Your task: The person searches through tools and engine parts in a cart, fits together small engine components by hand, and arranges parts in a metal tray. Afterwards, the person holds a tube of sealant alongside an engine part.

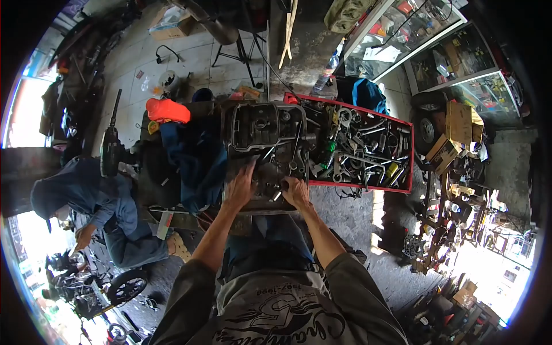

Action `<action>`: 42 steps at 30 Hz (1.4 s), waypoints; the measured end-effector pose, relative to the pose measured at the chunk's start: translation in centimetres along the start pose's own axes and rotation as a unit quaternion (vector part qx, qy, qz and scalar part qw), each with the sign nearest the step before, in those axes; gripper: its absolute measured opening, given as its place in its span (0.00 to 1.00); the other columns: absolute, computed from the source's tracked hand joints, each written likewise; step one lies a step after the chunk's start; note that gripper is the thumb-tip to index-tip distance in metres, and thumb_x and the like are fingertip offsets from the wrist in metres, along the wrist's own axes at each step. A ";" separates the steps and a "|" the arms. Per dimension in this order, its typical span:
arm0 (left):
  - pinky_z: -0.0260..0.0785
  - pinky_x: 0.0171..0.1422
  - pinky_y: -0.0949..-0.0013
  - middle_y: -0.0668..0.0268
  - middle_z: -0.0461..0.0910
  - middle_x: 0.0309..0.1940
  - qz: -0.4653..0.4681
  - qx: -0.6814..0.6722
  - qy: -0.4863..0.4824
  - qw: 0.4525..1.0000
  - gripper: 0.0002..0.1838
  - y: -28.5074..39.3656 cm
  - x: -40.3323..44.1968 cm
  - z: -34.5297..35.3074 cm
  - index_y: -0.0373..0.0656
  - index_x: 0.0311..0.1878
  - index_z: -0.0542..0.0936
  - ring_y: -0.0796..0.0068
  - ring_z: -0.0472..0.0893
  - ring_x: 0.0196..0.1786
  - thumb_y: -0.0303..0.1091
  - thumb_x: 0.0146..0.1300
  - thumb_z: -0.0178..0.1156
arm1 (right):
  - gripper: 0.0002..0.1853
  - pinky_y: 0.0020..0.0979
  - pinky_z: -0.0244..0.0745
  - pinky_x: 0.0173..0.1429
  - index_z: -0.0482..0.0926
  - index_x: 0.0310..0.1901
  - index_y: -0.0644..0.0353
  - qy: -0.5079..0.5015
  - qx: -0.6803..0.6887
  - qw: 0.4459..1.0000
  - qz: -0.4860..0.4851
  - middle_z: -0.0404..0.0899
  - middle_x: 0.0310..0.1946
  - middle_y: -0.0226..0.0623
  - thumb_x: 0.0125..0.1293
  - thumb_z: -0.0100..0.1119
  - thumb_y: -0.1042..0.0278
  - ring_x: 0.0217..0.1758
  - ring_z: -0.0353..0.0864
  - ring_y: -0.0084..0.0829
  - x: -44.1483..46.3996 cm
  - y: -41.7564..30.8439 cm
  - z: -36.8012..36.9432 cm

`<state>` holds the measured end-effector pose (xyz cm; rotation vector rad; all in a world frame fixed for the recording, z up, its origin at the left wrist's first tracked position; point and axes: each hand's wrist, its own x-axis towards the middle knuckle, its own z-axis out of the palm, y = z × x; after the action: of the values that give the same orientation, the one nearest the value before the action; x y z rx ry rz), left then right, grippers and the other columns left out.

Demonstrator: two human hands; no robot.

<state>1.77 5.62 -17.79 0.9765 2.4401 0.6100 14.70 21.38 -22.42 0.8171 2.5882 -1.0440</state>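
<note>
On the dark workbench point(261, 205), my left hand point(240, 187) lies palm down with its fingers stretched forward, beside small metal parts. My right hand point(296, 192) is closed at the bench's right side, its fingers curled round something I cannot make out. A shiny cylindrical metal piece point(277, 196) lies just left of it. Beyond both hands sits a metal engine casing point(253, 126) with an open cavity. Several small tools and metal parts lie between the casing and my hands.
A red tray point(411, 158) full of wrenches and sockets adjoins the bench's right side. Dark blue cloth point(198, 158) and an orange object point(168, 111) lie left. A co-worker point(103, 201) crouches at far left near a motorcycle wheel point(127, 287). A bottle point(326, 72) stands beyond the tray.
</note>
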 end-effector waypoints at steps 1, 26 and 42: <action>0.71 0.49 0.51 0.52 0.70 0.55 0.000 -0.001 -0.001 1.000 0.24 -0.4 0.6 0.7 0.43 0.59 0.69 0.46 0.77 0.48 0.29 0.58 0.58 | 0.14 0.46 0.75 0.43 0.80 0.42 0.52 0.049 0.027 0.998 0.031 0.81 0.33 0.46 0.51 0.62 0.64 0.40 0.81 0.49 0.0 -0.2 0.2; 0.72 0.42 0.54 0.61 0.78 0.41 0.053 0.067 -0.070 0.994 0.18 -2.9 -3.6 1.3 0.50 0.51 0.76 0.54 0.81 0.39 0.37 0.56 0.63 | 0.07 0.41 0.72 0.36 0.79 0.27 0.64 0.279 0.277 0.902 0.179 0.78 0.23 0.50 0.54 0.54 0.70 0.30 0.79 0.50 -2.8 2.8 2.4; 0.75 0.39 0.62 0.65 0.77 0.41 0.145 0.030 0.025 0.989 0.15 -2.4 -9.0 1.8 0.48 0.48 0.78 0.62 0.80 0.40 0.31 0.56 0.61 | 0.10 0.41 0.75 0.42 0.81 0.39 0.55 0.079 0.083 0.992 -0.052 0.82 0.33 0.47 0.54 0.57 0.70 0.40 0.81 0.48 3.0 -4.4 0.0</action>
<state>7.40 -2.03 -18.42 1.3726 2.3897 0.6661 9.71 19.97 -21.17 0.8424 2.7301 -1.2890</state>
